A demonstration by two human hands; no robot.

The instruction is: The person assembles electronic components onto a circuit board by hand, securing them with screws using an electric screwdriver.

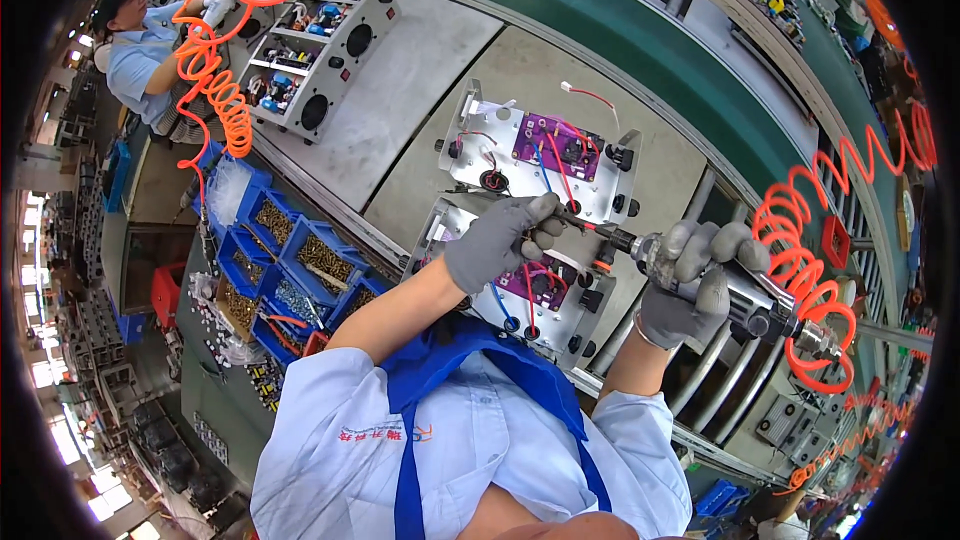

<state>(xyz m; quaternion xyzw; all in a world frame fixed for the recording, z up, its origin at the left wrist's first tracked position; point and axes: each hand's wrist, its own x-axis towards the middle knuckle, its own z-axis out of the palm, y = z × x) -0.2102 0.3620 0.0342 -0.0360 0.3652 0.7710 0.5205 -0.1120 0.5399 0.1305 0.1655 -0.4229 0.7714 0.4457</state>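
Gripping hand: right hand (695, 285), gloved, closed round the pneumatic screwdriver (700, 275), right of the near metal panel (520, 275).
Left hand (500, 238): gloved fingers pinched on the screwdriver's bit, over that panel's purple circuit board (535, 285).
Bins: blue screw bins (290, 260), left of the panel.

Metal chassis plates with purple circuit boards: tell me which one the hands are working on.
The nearer plate, closest to the person's body. The gloved left hand rests on it while the right hand holds the pneumatic screwdriver; the farther plate lies untouched.
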